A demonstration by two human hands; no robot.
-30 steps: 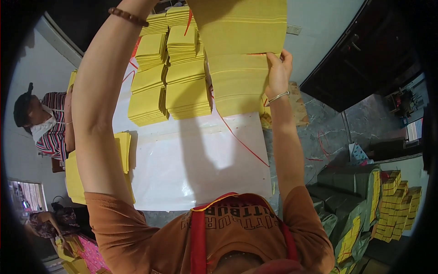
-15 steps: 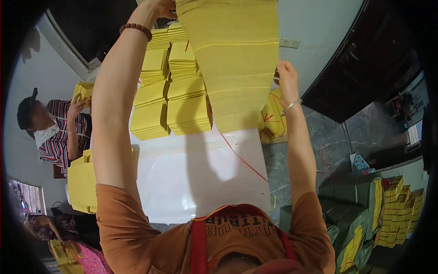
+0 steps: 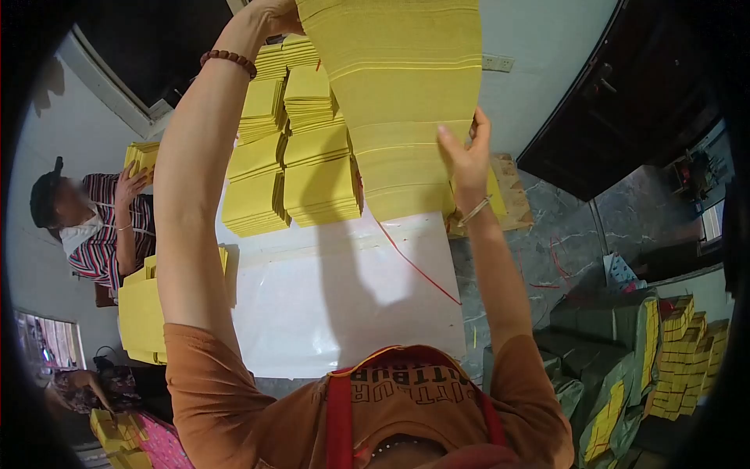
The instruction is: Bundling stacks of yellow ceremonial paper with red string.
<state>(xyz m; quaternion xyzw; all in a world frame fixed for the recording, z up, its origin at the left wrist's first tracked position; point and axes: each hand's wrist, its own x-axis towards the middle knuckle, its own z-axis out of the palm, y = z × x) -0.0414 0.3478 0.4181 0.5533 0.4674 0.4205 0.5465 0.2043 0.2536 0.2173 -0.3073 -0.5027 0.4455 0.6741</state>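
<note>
A large stack of yellow paper (image 3: pixel 406 94) is raised in front of me, its layered face narrowing toward the bottom. My left hand (image 3: pixel 280 16) grips its upper left edge; the fingertips are partly hidden at the top of the view. At the lower right edge, my right hand (image 3: pixel 469 160) has its thumb against the face, with other fingers at the edge and partly behind. Several folded yellow paper bundles (image 3: pixel 320 184) stand in two columns on the white table (image 3: pixel 289 305). A red string (image 3: pixel 410 262) runs from under the raised stack toward the table's right edge.
At the left, a person in a striped top (image 3: pixel 101 227) holds a yellow bundle (image 3: pixel 142 160). More yellow paper (image 3: pixel 141 313) is by my left elbow. Dark green sacks (image 3: pixel 594 344) and stacked yellow bundles (image 3: pixel 687 359) stand at the lower right. A dark door (image 3: pixel 594 102) is beyond.
My right hand has shifted slightly left and down, its thumb now on the face of the paper. The raised stack has moved up a little. A yellow bundle at the right shows less red string.
</note>
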